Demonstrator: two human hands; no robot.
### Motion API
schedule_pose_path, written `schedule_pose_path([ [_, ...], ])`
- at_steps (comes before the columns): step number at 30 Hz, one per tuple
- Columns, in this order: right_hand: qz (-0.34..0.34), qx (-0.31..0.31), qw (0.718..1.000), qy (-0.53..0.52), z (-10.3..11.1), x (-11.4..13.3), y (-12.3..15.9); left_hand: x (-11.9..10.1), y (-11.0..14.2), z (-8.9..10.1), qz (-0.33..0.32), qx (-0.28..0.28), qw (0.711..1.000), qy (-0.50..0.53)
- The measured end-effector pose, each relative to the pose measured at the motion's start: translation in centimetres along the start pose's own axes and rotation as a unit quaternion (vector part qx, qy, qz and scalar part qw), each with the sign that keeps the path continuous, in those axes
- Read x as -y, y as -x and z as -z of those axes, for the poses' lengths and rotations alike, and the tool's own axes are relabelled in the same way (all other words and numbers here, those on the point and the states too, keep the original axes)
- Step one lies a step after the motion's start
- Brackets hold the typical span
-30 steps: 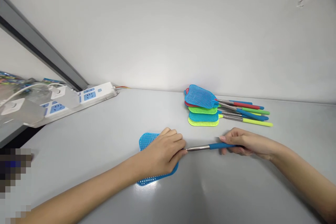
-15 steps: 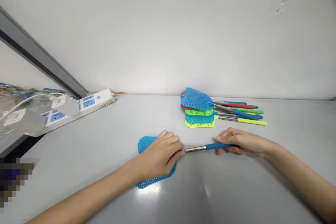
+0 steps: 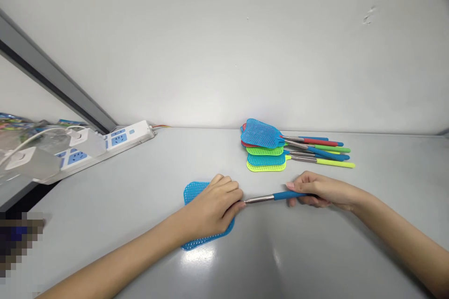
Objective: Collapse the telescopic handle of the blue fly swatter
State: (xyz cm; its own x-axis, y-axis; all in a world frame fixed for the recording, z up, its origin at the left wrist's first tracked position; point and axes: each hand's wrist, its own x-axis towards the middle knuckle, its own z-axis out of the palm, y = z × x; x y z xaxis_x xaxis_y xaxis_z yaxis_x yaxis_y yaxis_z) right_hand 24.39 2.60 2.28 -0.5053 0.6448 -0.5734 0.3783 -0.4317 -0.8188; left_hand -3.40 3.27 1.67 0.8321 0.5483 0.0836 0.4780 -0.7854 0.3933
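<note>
A blue fly swatter [image 3: 193, 191] lies flat on the grey table [image 3: 140, 182], its mesh head to the left and its metal rod pointing right. My left hand [image 3: 215, 208] rests on the mesh head and pinches the base of the rod. My right hand [image 3: 321, 189] is closed around the swatter's blue handle [image 3: 284, 195]. The short silver rod [image 3: 259, 199] shows between my two hands.
A stack of several fly swatters [image 3: 266, 145] in blue, green, yellow and red lies behind my right hand, handles pointing right. A white power strip [image 3: 105, 142] with plugs and a white cable sits at the left edge, by the wall.
The view has shifted slightly, so the stack and wall marks sit a little further left. My hands stay in the same grip; the rod between them looks slightly shorter.
</note>
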Motion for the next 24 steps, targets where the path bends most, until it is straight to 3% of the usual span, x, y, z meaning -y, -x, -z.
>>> schedule_pose_path([
  [7, 0.032, 0.010, 0.997, 0.064, 0.05, 0.44, 0.36, 0.15, -0.08, 0.50, -0.001, 0.001, 1.000, 0.003],
  [19, 0.037, -0.077, 0.991, 0.101, 0.68, 0.39, 0.04, 0.80, -0.35, 0.86, 0.004, 0.007, 1.000, -0.006],
  [24, 0.065, -0.082, 0.990, 0.095, 0.38, 0.52, 0.03, 0.68, -0.47, 0.93, 0.001, 0.002, 1.000, -0.024],
])
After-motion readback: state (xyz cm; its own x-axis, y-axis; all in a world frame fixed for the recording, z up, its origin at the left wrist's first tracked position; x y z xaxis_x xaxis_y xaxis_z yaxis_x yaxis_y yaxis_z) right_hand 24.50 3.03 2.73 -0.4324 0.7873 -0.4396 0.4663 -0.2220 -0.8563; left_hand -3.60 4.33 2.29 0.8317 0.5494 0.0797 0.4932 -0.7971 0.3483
